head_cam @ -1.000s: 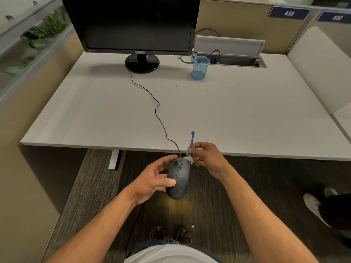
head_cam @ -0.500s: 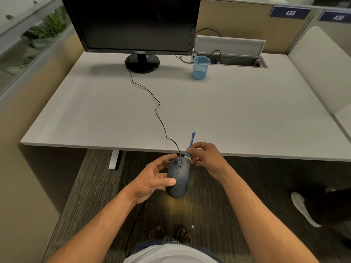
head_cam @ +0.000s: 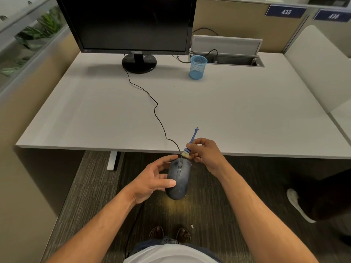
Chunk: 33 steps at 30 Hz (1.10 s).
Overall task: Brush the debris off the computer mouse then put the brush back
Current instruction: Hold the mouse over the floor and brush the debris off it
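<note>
We take the desk [head_cam: 228, 114] as landmark; the monitor [head_cam: 125, 23] stands at its far side, the blue mesh cup [head_cam: 197, 67] just right of the monitor's foot, and a thin cord [head_cam: 152, 109] runs from the monitor's foot across the top to the near edge. We hold the mouse [head_cam: 179, 178] in the air just off that near edge, over the carpet, not on the desk; our left hand [head_cam: 152, 182] cradles it from the side, fingers curled round the body, thumb across the top. Our right hand [head_cam: 206, 154] pinches the small blue brush [head_cam: 188, 149], bristles down at the cord end of the mouse, touching or just above it, we cannot tell which. Progress, as we judge it: brushing underway; pale specks still show on the shell, so more strokes are needed; the brush return is not started. The mesh cup is probably its home, though nothing here confirms that.
</note>
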Each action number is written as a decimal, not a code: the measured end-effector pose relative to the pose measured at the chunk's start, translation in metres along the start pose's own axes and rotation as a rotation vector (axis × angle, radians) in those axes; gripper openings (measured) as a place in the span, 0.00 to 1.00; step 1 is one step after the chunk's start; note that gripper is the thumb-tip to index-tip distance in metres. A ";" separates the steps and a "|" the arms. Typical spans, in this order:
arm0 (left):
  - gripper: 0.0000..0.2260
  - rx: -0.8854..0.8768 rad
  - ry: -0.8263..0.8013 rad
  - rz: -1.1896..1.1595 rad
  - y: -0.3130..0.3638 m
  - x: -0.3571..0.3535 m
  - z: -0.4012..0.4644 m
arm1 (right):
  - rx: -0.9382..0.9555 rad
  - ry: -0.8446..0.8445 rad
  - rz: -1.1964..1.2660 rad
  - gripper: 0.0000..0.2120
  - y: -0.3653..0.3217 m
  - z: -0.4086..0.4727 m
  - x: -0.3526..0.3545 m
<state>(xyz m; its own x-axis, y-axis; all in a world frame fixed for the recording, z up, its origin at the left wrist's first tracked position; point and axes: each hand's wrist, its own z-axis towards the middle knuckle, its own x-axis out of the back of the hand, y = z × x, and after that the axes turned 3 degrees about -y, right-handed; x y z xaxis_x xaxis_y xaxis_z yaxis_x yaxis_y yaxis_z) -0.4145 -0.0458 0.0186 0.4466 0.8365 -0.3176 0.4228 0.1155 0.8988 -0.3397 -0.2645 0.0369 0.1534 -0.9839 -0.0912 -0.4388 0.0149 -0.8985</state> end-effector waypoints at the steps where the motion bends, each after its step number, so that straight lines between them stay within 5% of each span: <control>1: 0.34 0.000 -0.001 0.009 0.000 0.000 0.000 | -0.001 -0.015 -0.004 0.06 0.000 0.000 -0.003; 13: 0.35 0.005 0.032 0.030 -0.005 0.006 -0.003 | -0.054 -0.115 -0.072 0.08 0.010 -0.008 0.009; 33: 0.34 -0.035 0.143 -0.091 -0.003 0.001 0.008 | -0.008 0.099 0.128 0.08 0.013 -0.020 0.004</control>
<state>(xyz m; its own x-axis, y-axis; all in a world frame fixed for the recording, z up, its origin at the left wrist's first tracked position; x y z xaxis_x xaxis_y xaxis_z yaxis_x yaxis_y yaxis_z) -0.4087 -0.0493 0.0134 0.2902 0.8890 -0.3542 0.4280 0.2105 0.8789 -0.3624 -0.2721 0.0331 0.0076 -0.9868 -0.1620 -0.4567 0.1407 -0.8784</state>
